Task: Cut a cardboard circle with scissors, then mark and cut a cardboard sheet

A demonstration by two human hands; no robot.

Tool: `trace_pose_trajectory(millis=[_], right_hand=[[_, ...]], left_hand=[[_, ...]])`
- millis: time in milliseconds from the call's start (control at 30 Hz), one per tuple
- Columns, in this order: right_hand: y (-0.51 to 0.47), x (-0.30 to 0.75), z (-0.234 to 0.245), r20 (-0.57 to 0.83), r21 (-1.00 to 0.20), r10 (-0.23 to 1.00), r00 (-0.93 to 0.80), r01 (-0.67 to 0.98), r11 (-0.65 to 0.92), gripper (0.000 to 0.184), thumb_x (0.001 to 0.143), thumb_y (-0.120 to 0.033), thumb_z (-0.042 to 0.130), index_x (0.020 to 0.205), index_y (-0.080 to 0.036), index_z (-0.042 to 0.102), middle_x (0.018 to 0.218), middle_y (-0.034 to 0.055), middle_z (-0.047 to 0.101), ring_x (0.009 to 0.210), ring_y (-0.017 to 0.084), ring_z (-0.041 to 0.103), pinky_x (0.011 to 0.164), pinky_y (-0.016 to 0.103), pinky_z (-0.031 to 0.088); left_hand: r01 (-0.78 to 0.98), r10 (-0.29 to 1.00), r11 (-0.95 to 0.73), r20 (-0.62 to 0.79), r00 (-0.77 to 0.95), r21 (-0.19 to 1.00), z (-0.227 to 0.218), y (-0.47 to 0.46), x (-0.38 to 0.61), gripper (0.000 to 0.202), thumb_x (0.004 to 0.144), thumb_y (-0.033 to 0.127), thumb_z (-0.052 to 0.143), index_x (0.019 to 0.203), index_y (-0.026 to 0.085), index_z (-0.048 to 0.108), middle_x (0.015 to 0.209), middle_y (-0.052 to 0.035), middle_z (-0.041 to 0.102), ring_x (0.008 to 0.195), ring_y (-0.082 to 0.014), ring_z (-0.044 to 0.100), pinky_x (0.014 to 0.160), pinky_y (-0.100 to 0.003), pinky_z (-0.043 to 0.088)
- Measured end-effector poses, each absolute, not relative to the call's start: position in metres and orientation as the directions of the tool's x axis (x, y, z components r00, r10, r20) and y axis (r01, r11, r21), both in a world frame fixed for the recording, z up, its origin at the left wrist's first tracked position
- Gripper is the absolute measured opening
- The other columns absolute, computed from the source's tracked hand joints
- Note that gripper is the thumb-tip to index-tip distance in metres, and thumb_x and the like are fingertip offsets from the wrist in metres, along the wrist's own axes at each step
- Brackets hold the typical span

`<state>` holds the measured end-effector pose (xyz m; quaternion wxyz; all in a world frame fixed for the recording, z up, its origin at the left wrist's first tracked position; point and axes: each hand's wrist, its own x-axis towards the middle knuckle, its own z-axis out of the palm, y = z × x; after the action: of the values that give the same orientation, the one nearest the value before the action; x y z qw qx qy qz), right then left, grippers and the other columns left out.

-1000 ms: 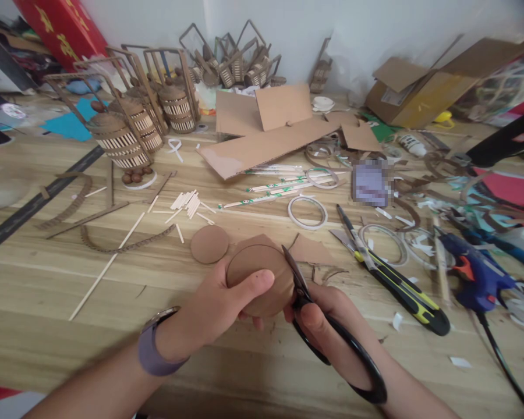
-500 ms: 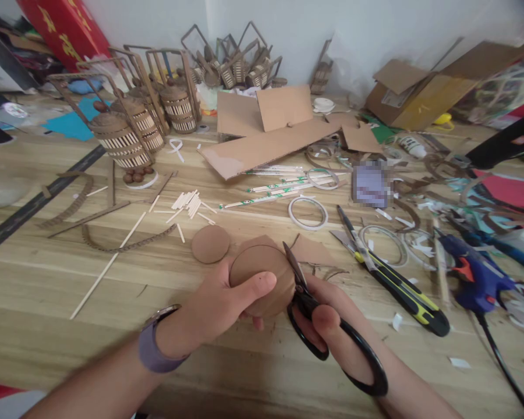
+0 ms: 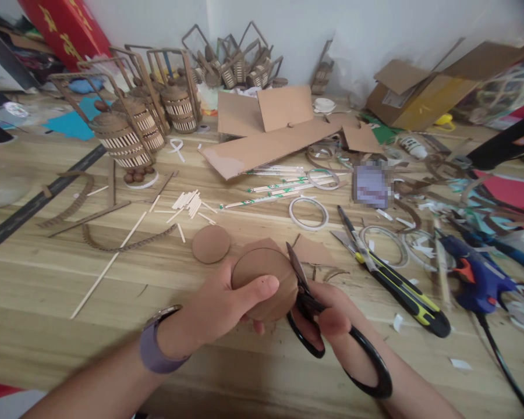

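My left hand (image 3: pixel 231 299) grips a piece of brown cardboard (image 3: pixel 262 265) with a round outline, thumb on top and fingers curled beneath. Black-handled scissors (image 3: pixel 303 291) are in my right hand (image 3: pixel 338 326), its thumb and fingers through the loops. The blades lie at the right edge of the cardboard, with part of one hidden under it. Just behind my left hand a cut cardboard disc (image 3: pixel 211 244) lies flat on the table. An odd-shaped cardboard scrap (image 3: pixel 315 250) rests beyond the scissors.
To the right lie a yellow-black utility knife (image 3: pixel 402 291) and a blue glue gun (image 3: pixel 480 273). Tape rings (image 3: pixel 308 213), short wooden sticks (image 3: pixel 187 203) and cardboard sheets (image 3: pixel 266 145) are behind my hands. Small lidded baskets (image 3: pixel 120 139) with tall handles stand at the back left.
The scissor handles have spread slightly wider apart. The cardboard and both hands have shifted a little to the right and down.
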<state>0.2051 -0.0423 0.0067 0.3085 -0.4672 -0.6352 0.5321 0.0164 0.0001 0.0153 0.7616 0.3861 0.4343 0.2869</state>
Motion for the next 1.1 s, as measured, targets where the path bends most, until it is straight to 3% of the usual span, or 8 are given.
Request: trace_pose_trajectory(millis=[167,367,800,1100], right_hand=[[-0.0425,0.2066,0.0069,-0.103,-0.963,0.915,-0.39,0.271,0.007,0.078,0.077,-0.094,0.02,0.059,-0.022,0.044,0.048,-0.0033,0.043,0.045,0.012,0.041,0.047,0.027,0.033],[-0.0424,0.2055,0.0055,-0.063,-0.968,0.923,-0.38,0.248,0.036,0.074,0.082,-0.091,0.022,0.056,-0.023,0.039,0.046,-0.004,0.04,0.042,0.011,0.038,0.047,0.027,0.034],[-0.0451,0.2055,0.0033,-0.062,-0.975,0.928,-0.367,0.22,0.022,0.072,0.086,-0.087,0.027,0.071,-0.02,0.052,0.046,-0.0067,0.039,0.041,0.01,0.034,0.043,0.026,0.028],[-0.0446,0.2069,0.0025,-0.081,-0.977,0.927,-0.367,0.214,-0.001,0.074,0.084,-0.088,0.029,0.072,-0.019,0.053,0.046,-0.0065,0.039,0.04,0.008,0.032,0.038,0.025,0.025]], left_hand=[[-0.113,0.769,0.543,-0.439,0.465,0.832,0.0149,0.0002,0.0166,0.054,0.072,0.042,0.084,0.113,0.018,0.058,0.076,0.0017,0.07,0.059,-0.0139,0.065,0.041,-0.019,0.052],[-0.092,0.765,0.555,-0.465,0.445,0.827,0.0159,0.0,0.017,0.052,0.068,0.042,0.086,0.103,0.017,0.057,0.074,0.0017,0.071,0.058,-0.0141,0.066,0.04,-0.019,0.052],[-0.136,0.762,0.558,-0.44,0.476,0.819,0.0148,-0.0007,0.0164,0.043,0.074,0.037,0.083,0.1,0.018,0.054,0.079,0.0014,0.074,0.061,-0.0135,0.069,0.04,-0.016,0.053],[-0.142,0.762,0.558,-0.437,0.479,0.818,0.0136,-0.0002,0.0167,0.043,0.073,0.037,0.084,0.099,0.018,0.057,0.076,0.0027,0.072,0.061,-0.0137,0.069,0.04,-0.016,0.053]])
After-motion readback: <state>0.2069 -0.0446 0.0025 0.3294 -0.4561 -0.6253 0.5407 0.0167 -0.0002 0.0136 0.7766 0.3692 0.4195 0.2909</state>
